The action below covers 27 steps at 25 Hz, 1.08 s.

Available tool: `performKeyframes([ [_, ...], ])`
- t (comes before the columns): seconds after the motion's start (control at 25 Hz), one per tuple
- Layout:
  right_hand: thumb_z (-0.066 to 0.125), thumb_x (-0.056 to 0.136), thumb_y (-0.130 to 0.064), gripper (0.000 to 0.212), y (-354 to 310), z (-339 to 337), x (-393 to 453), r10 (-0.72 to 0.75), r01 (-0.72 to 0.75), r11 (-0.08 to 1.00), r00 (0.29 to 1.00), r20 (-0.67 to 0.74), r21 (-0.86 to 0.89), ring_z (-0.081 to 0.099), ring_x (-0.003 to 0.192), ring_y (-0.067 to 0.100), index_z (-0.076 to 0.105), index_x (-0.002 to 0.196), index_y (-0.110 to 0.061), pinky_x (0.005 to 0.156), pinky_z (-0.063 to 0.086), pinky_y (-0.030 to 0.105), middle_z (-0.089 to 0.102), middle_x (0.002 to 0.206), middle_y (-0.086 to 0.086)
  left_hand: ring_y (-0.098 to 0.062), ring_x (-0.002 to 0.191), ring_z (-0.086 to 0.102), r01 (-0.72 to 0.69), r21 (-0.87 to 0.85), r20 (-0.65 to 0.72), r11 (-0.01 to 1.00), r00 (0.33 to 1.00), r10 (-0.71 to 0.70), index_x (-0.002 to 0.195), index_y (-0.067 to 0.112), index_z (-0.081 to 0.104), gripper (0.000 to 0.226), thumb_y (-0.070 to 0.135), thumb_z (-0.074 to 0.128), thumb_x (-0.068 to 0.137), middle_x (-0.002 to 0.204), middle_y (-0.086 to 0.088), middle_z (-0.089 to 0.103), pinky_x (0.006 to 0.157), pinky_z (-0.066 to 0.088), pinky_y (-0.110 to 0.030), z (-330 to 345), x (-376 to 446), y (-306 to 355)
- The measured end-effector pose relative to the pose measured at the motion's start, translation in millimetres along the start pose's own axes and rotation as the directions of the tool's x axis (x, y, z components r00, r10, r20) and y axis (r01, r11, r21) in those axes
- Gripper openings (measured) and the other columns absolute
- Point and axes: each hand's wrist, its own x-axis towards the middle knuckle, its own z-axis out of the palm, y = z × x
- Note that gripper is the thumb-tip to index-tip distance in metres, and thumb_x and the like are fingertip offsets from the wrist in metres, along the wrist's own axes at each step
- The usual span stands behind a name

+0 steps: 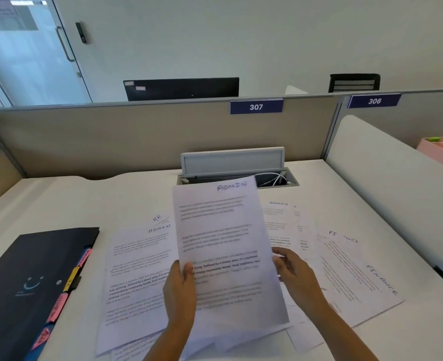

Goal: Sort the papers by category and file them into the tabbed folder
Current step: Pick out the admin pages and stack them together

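Note:
A printed sheet headed "ADMIN" [223,230] is held up above the desk. My left hand [180,290] grips its left edge with the thumb on the front. My right hand [297,277] pinches its right edge. Beneath it lie loose papers: one marked "HR" and "ADMIN" [139,269] on the left, another "ADMIN" sheet [280,225] behind, and "FINANCE" sheets [355,280] on the right. A dark tabbed folder [27,287] lies shut at the left, with pink and yellow tabs [70,280] along its right edge.
A cable tray [275,179] with its lid raised sits at the back of the white desk [59,201]. A beige partition [111,136] bounds the far side, a white divider [387,178] the right. A pink box [441,149] stands beyond the divider.

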Motion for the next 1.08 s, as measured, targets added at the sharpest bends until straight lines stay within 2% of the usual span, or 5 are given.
performKeyframes([
  [0.36, 0.059, 0.087, -0.023, 0.047, 61, -17, 15, 0.345, -0.38, 0.908, 0.918, -0.197, -0.178, 0.042, 0.126, 0.033, 0.045, 0.13, -0.009, 0.107, 0.03, 0.044, 0.046, 0.136, 0.015, -0.036, 0.092, 0.063, 0.524, -0.06, 0.284, 0.849, 0.825, -0.489, 0.105, 0.002, 0.06, 0.024, 0.016, 0.044, 0.095, 0.101, -0.018, 0.066, 0.085, 0.053, -0.051, 0, 29, -64],
  [0.52, 0.055, 0.09, -0.022, 0.012, 62, -37, 36, 0.603, -0.564, 0.788, 0.788, -0.125, 0.247, 0.057, 0.083, 0.028, 0.051, 0.102, -0.018, 0.065, 0.051, 0.032, 0.055, 0.098, 0.014, -0.036, 0.083, 0.065, 0.567, -0.147, 0.317, 0.81, 0.803, -0.505, 0.09, 0.001, 0.06, 0.021, 0.015, 0.046, 0.094, 0.094, -0.021, 0.067, 0.072, 0.056, -0.044, -8, 27, -66],
  [0.6, 0.054, 0.091, -0.017, 0.008, 69, -42, 44, 0.668, -0.598, 0.704, 0.741, -0.068, 0.384, 0.045, 0.055, 0.019, 0.05, 0.086, -0.013, 0.039, 0.041, 0.02, 0.049, 0.071, 0.009, -0.035, 0.081, 0.064, 0.575, -0.17, 0.338, 0.8, 0.797, -0.501, 0.086, 0.001, 0.06, 0.02, 0.013, 0.046, 0.094, 0.092, -0.022, 0.067, 0.072, 0.054, -0.044, -10, 27, -66],
  [0.84, 0.057, 0.087, -0.008, 0.014, 75, -29, 56, 0.668, -0.626, 0.706, 0.743, -0.02, 0.33, 0.043, 0.029, 0.012, 0.054, 0.074, -0.004, 0.032, 0.032, 0.017, 0.047, 0.05, 0.004, -0.034, 0.079, 0.065, 0.559, -0.128, 0.31, 0.819, 0.807, -0.503, 0.094, -0.002, 0.059, 0.022, 0.017, 0.048, 0.093, 0.094, -0.024, 0.068, 0.078, 0.053, -0.052, -7, 28, -70],
  [1.08, 0.056, 0.085, 0.003, 0.019, 73, -20, 59, 0.588, -0.57, 0.798, 0.807, -0.046, 0.196, 0.06, 0.06, 0.029, 0.057, 0.103, -0.003, 0.057, 0.054, 0.033, 0.064, 0.088, 0.018, -0.035, 0.081, 0.065, 0.554, -0.13, 0.303, 0.822, 0.812, -0.499, 0.088, 0.002, 0.059, 0.019, 0.017, 0.048, 0.093, 0.094, -0.024, 0.068, 0.078, 0.053, -0.053, -6, 29, -73],
])
